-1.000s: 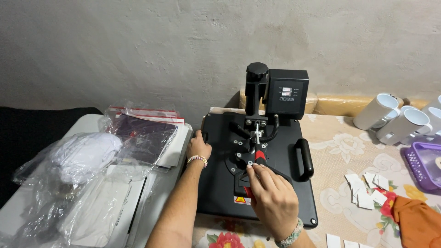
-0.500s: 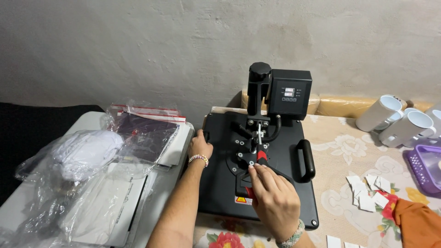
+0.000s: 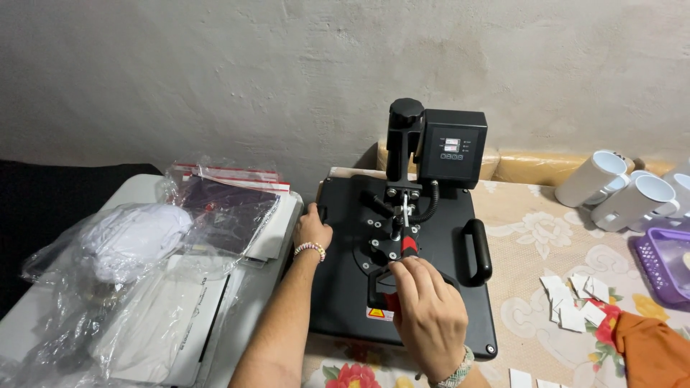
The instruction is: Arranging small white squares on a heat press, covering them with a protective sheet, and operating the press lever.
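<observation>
A black heat press [image 3: 460, 302] lies flat on the table, its control box [image 3: 451, 147] upright at the back. My right hand [image 3: 428, 320] is closed around the press's lever grip near the front, just below a red part of the lever [image 3: 407, 246]. My left hand [image 3: 310, 228] rests on the left edge of the press plate, fingers bent over the rim; a bead bracelet circles that wrist.
Clear plastic bags holding white and dark garments [image 3: 144, 248] lie on a grey surface at the left. White mugs [image 3: 614, 188] lie at the right, by a purple basket [image 3: 665, 262], small white paper pieces [image 3: 575, 302] and an orange cloth [image 3: 650, 352].
My right hand has slid forward along the lever and closed around the grip. My left hand stays on the plate's left edge.
</observation>
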